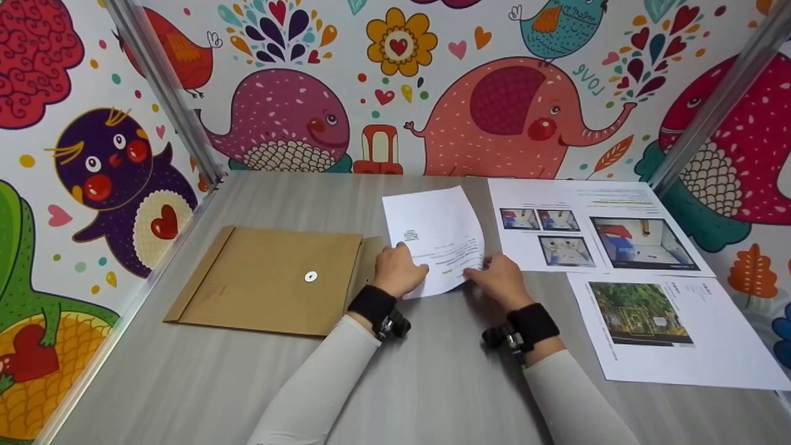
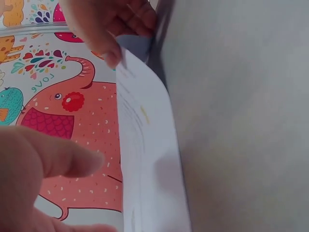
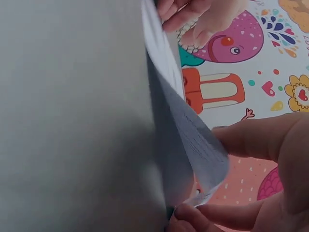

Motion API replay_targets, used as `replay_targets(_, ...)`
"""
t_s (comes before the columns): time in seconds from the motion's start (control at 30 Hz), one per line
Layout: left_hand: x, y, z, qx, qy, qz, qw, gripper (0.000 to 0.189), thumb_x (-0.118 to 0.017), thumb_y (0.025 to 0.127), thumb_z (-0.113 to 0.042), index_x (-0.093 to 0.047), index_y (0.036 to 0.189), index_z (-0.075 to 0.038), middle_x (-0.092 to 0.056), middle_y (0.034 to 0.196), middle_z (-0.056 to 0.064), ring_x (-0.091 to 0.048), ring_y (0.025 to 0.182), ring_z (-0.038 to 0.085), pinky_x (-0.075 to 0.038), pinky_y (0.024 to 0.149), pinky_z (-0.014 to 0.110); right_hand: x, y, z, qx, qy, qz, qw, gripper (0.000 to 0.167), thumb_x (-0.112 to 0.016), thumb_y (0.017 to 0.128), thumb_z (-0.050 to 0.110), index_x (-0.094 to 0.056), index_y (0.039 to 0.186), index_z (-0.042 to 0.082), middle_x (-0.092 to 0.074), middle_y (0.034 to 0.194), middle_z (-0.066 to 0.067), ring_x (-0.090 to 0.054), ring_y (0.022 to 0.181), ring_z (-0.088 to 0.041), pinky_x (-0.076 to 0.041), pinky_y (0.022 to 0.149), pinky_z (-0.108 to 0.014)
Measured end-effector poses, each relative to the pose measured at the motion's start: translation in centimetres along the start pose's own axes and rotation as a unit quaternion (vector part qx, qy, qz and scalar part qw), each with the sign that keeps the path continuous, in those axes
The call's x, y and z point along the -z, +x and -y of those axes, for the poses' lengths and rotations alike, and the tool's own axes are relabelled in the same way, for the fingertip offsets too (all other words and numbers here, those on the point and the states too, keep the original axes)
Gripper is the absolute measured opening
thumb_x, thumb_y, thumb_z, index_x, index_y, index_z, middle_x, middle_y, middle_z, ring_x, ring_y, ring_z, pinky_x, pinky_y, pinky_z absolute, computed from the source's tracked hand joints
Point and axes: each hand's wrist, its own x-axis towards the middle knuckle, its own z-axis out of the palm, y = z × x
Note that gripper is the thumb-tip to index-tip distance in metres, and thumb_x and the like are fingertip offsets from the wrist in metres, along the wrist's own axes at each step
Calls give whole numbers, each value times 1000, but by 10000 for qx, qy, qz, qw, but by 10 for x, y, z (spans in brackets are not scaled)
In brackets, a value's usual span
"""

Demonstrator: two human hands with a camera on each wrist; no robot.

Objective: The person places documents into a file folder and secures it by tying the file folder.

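Note:
A printed sheet of paper (image 1: 432, 216) is raised at its near edge in the middle of the table, its right side curling up. My right hand (image 1: 499, 281) pinches the near right corner, thumb on the printed face and fingers behind, as the left wrist view shows. In the right wrist view the sheet (image 3: 198, 140) bends between that thumb and the fingers. My left hand (image 1: 398, 270) is at the sheet's near left part, over its edge. Its thumb and fingers stand apart in the left wrist view, beside the sheet (image 2: 145, 121).
Left of the sheet lies a brown paper document envelope (image 1: 266, 278) with a white round button; its flap is folded out beside my left hand. To the right, printed pages with photos (image 1: 544, 247) lie spread, another page (image 1: 649, 358) nearer. A cartoon-patterned wall (image 1: 383, 142) encloses the table.

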Motion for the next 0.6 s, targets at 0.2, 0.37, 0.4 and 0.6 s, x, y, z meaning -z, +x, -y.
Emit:
replay_targets(0.2,0,0,0,-232,33,63,9997,53,-73,93,-31,-65,126,10,-70,119,28,-64,114,45,-50,100,52,-4,3,3,-371,1678,547,9836,61,-73,85,8,-51,140,-7,-60,126,-24,-61,101,-28,-55,81,-34)
replay_targets(0.37,1,-1,1,-370,31,-9,9993,45,-73,91,-30,-69,116,6,-72,109,23,-68,104,41,-54,92,50,-10,4,8,-647,3216,324,9441,66,-64,84,-11,-41,144,3,-56,120,-19,-64,91,-23,-59,66,-29)
replay_targets(0.4,1,-1,1,-395,13,-26,9992,43,-73,91,-30,-69,114,6,-72,108,22,-68,102,40,-54,91,50,-10,3,9,-668,3325,243,9404,66,-62,84,-12,-40,144,5,-57,120,-19,-65,89,-23,-59,64,-30)
replay_targets(0.6,11,0,-1,-507,-270,-82,9983,48,-73,93,-30,-68,124,6,-71,116,24,-68,110,41,-54,97,50,0,5,5,-670,3542,48,9327,65,-53,82,-14,-45,141,10,-60,112,-13,-63,71,-19,-58,56,-30)
